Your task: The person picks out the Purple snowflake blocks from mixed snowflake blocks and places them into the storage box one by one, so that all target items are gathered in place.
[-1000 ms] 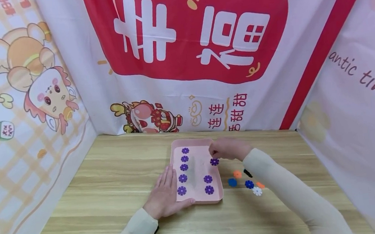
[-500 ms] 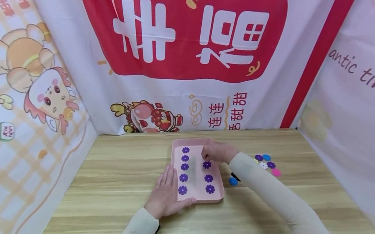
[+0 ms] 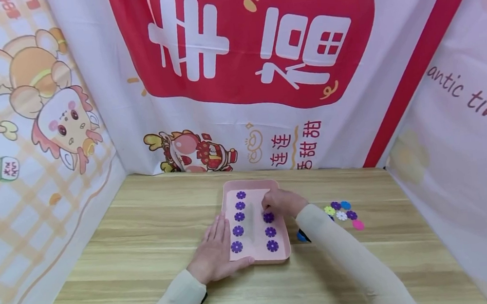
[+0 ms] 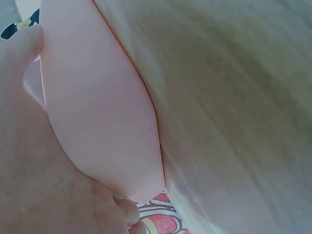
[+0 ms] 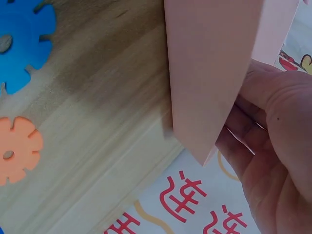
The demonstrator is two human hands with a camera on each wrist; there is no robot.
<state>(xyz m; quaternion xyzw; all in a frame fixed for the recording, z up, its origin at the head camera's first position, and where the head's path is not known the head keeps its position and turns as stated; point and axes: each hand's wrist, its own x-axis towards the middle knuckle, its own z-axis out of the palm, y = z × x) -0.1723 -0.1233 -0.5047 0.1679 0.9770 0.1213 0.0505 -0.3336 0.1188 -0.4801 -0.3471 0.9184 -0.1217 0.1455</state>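
A shallow pink tray (image 3: 251, 184) lies on the table, with purple notched snowflake discs in two columns on its floor. The left column (image 3: 239, 216) has several discs, the right one has three. My left hand (image 3: 213, 257) rests flat along the tray's left side, thumb stretched along its front edge; in the left wrist view it lies against the tray wall (image 4: 100, 107). My right hand (image 3: 284, 202) reaches over the right wall, fingertips pinching the rearmost purple disc (image 3: 268, 217) of the right column. In the right wrist view the wall hides those fingertips.
Loose discs lie right of the tray: white (image 3: 341, 216), pink (image 3: 358, 225), yellow-green (image 3: 329, 210), blue and purple. The right forearm (image 3: 335, 236) covers part of them. An orange disc (image 5: 17, 151) shows in the right wrist view. Printed cloth hangs behind the table.
My right hand came from the tray's right edge inward with a purple disc, then drew it slightly nearer the other two in the right column. The left hand stayed in place.
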